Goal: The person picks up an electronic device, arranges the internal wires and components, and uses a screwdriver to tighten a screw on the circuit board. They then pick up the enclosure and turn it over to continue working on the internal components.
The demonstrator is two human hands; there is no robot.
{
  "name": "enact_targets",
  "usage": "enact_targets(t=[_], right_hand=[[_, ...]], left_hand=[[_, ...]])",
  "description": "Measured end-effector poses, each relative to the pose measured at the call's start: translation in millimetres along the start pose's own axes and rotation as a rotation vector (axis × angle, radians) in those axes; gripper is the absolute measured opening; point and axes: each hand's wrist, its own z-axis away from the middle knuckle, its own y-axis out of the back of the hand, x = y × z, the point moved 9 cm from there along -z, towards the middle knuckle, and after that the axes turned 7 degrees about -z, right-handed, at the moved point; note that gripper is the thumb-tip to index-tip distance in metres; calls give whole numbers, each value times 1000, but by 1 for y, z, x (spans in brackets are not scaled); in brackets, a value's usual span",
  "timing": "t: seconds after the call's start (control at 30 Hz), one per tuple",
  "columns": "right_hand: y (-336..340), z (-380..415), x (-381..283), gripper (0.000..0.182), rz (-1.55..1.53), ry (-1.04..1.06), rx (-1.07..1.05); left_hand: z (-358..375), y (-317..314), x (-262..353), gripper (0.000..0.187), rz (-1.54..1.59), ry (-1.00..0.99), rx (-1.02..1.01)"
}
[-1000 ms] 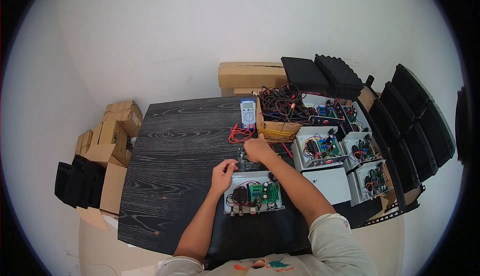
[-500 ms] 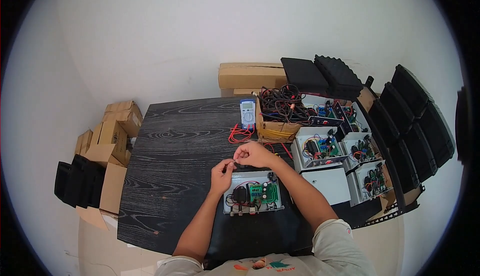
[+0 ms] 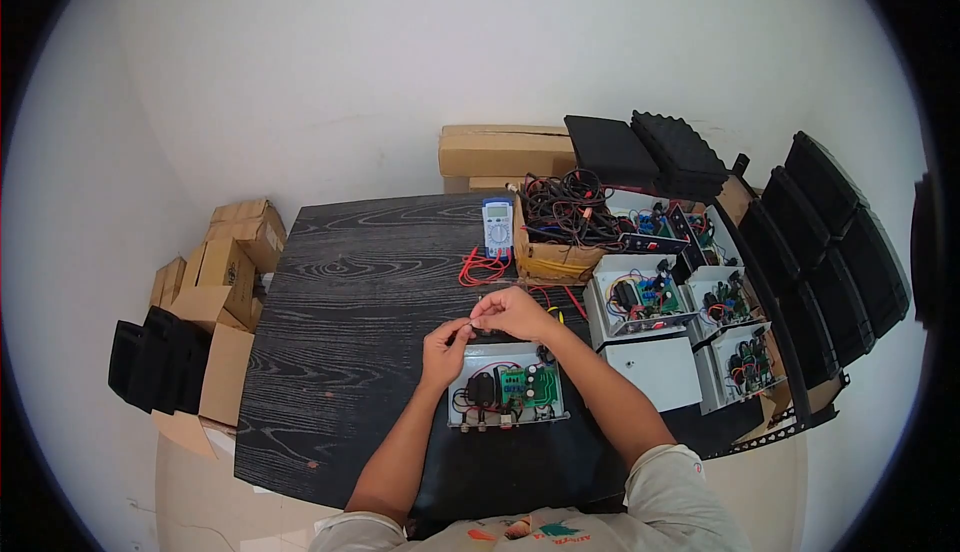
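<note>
Fingertips of my left hand (image 3: 445, 350) and my right hand (image 3: 507, 313) meet above the back edge of an open metal case. Both hands are closed in a pinch, and a tiny item seems to sit between them, too small to name. Below them the open metal case (image 3: 468, 360) lies on the table; inside it are a green circuit board (image 3: 530, 385), a black transformer-like part (image 3: 481, 387) and thin wires. Behind my hands stands a blue multimeter (image 3: 497, 227) with red test leads (image 3: 483, 268) bunched in front of it.
A cardboard box (image 3: 560, 261) full of dark cables stands at the back right. Several metal cases with circuit boards (image 3: 640, 297) are stacked on the right, beside a white lid (image 3: 652, 372). Black plastic cases (image 3: 830, 252) stand at far right; cartons (image 3: 225, 277) sit left of the black table (image 3: 330, 352).
My right hand has lowered slightly, fingertips still against my left hand's. The objects on the table have stayed put; the view has shifted a touch.
</note>
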Motion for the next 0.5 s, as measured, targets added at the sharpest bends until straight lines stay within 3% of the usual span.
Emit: enact_targets(t=[0.2,0.3,0.5], right_hand=[[-7,10,-6,14,55,-35,77],[-7,12,-4,13,-121,-39,112],[-7,19,3,14,-171,-23,172]], left_hand=[[-1,-1,-5,19,-25,-8,-22],[0,-2,-4,20,-33,-13,-30],[0,0,3,19,-47,-12,-17]])
